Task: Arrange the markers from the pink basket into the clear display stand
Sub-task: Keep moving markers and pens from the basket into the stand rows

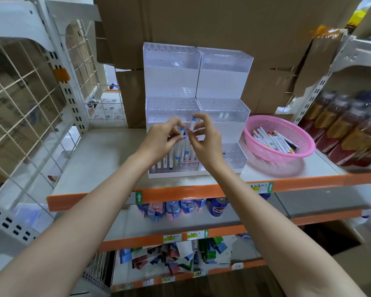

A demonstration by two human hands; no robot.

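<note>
I'm seeing cardboard boxes standing behind the clear display stand, which is sitting on an orange-edged shelf. The pink basket is resting just right of it. Before it, the left hand is pinching a blue-capped marker, the right hand a second marker.

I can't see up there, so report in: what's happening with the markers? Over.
Left hand pinches one marker, right hand pinches second marker, above display stand front row. Pink basket holds plenty more. Nothing blocking.
</note>
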